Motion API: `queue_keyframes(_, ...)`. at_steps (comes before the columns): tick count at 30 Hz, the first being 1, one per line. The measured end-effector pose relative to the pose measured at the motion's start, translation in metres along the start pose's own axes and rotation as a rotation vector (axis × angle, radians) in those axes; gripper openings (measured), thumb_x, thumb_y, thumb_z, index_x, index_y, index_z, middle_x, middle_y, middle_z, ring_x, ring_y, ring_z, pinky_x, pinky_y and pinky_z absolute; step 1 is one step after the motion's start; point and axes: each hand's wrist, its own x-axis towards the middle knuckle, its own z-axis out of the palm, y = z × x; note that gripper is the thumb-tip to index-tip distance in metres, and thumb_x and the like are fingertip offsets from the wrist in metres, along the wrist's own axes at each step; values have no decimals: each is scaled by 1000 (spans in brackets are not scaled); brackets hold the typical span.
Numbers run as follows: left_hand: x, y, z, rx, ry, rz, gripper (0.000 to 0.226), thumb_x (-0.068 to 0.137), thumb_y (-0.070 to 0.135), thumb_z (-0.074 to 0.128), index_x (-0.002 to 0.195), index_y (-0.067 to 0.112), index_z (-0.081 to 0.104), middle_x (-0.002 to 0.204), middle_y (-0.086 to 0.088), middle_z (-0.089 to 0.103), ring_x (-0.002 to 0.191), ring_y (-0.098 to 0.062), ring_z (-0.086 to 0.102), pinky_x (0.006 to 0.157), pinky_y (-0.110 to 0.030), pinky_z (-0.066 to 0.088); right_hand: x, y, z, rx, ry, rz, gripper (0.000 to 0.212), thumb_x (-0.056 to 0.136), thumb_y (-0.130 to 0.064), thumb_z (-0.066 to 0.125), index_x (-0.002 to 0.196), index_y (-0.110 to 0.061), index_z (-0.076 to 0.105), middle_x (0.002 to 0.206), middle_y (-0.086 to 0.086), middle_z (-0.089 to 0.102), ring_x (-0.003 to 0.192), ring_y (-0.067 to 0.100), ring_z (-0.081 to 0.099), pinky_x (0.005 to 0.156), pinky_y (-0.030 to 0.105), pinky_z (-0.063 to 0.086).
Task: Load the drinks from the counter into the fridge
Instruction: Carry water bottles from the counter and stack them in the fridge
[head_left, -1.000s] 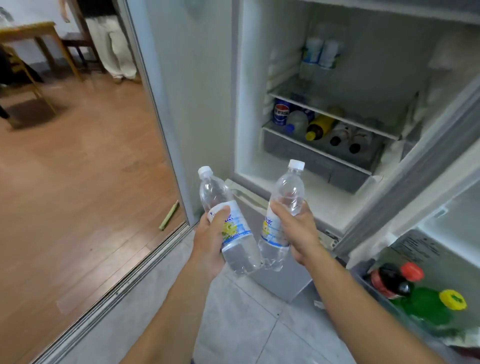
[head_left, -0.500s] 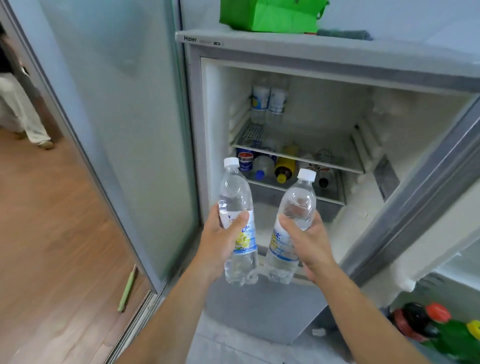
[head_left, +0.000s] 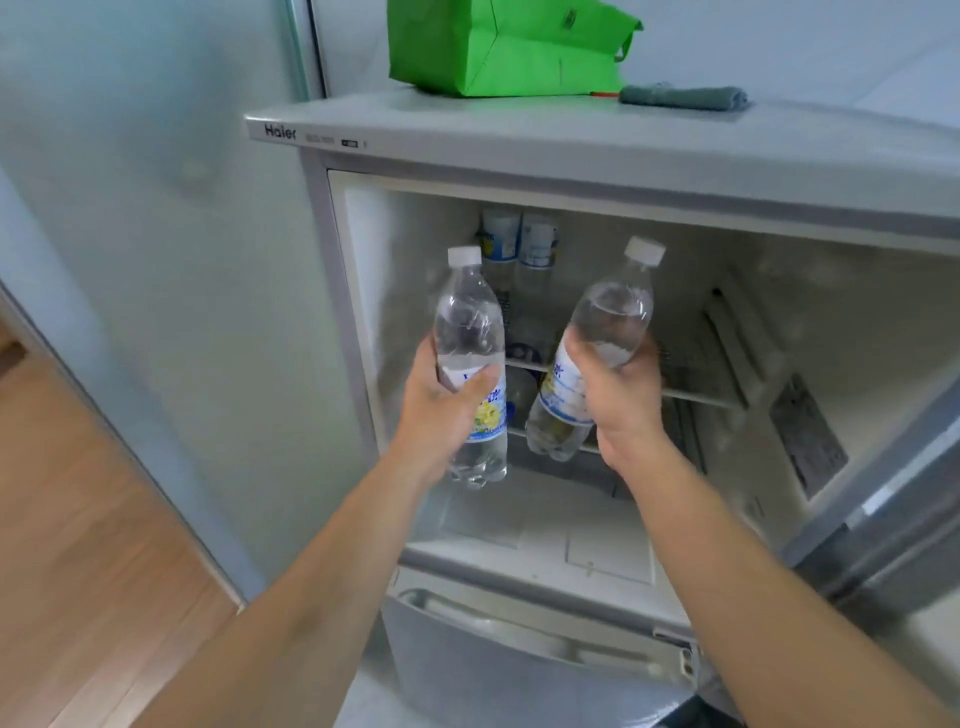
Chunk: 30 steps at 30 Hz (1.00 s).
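Open fridge (head_left: 571, 156) filling centre frame, shelves already partly stocked. Left hand (head_left: 441, 410) fingers wrapped round upright water bottle (head_left: 470, 332); right hand (head_left: 618, 400) gripping tilted bottle (head_left: 597, 343). Mid-loading; next, probably setting both on a shelf.

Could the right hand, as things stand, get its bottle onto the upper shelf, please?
Probably yes: the fridge stands open, the right hand holds its bottle before the upper shelf, whose right part looks free.

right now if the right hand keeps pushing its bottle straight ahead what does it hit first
Probably nothing at once: the right hand tilts its clear plastic water bottle toward open space above the wire fridge shelf. The grey back wall likely comes first, though depth is unclear.
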Motion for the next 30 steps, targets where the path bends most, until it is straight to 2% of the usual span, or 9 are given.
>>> queue_keyframes(5, 55, 7, 18, 51, -40, 100, 49, 85, 8, 75, 117, 36, 50, 99, 11, 73, 89, -2, 72, 69, -19, 58, 43, -3, 24, -46, -29, -27, 64, 65, -46, 82, 119, -22, 57, 109, -3, 69, 99, 13, 68, 90, 37, 56)
queue_keyframes(8, 84, 18, 26, 67, -75, 157, 51, 87, 6, 72, 102, 48, 48, 90, 29, 69, 83, 15, 66, 63, -9, 53, 65, -4, 35, -51, -40, -14, 86, 54, -57, 80, 127, -24, 50, 117, -2, 66, 105, 15, 66, 91, 41, 57)
queue_keyframes(10, 101, 19, 29, 116, -94, 189, 52, 87, 8, 72, 105, 50, 48, 92, 41, 64, 87, 18, 63, 68, -11, 53, 80, -4, 44, -29, -45, 11, 96, 51, -57, 81, 134, -20, 47, 126, 3, 63, 113, 22, 64, 95, 48, 55)
queue_keyframes(15, 133, 13, 35, 157, -84, 264, 61, 85, 5, 72, 138, 16, 45, 128, -3, 62, 117, -16, 63, 99, -43, 53, 107, 3, 57, -115, -60, -17, 87, 57, -56, 80, 130, -22, 47, 126, 2, 62, 114, 23, 63, 97, 48, 54)
queue_keyframes(18, 152, 7, 40, 217, 19, 296, 70, 83, 7, 76, 144, 13, 41, 133, -6, 57, 120, -17, 58, 99, -27, 49, 122, 15, 58, -164, -59, -86, 66, 72, -42, 81, 126, -22, 48, 115, -8, 63, 106, 11, 63, 90, 38, 55)
queue_keyframes(21, 169, -2, 44, 261, 77, 254, 80, 83, 11, 78, 149, 14, 34, 134, 2, 51, 118, -12, 52, 86, -6, 42, 138, 23, 54, -146, -48, -96, 53, 80, -32, 81, 121, -23, 50, 104, -15, 64, 93, -1, 64, 79, 28, 56)
queue_keyframes(26, 182, -10, 46, 363, 30, 237, 87, 82, 17, 79, 152, 15, 28, 148, -8, 45, 134, -21, 45, 106, -30, 40, 153, 31, 48, -193, -84, -85, 62, 78, -31, 84, 128, -20, 48, 104, -14, 65, 84, -9, 66, 64, 10, 53)
queue_keyframes(28, 180, -8, 42, 376, 7, 252, 81, 79, 16, 81, 146, 13, 35, 139, -8, 54, 125, -21, 54, 104, -36, 47, 151, 36, 43, -277, -116, -84, 69, 73, -32, 87, 128, -20, 47, 107, -12, 63, 88, -6, 63, 61, 8, 51)
queue_keyframes(30, 175, -10, 36, 444, -20, 260, 71, 79, 16, 80, 139, 14, 42, 131, -5, 60, 117, -19, 60, 95, -32, 51, 147, 44, 34, -439, -160, -70, 74, 68, -41, 88, 127, -22, 48, 114, -6, 62, 95, 3, 63, 68, 17, 54)
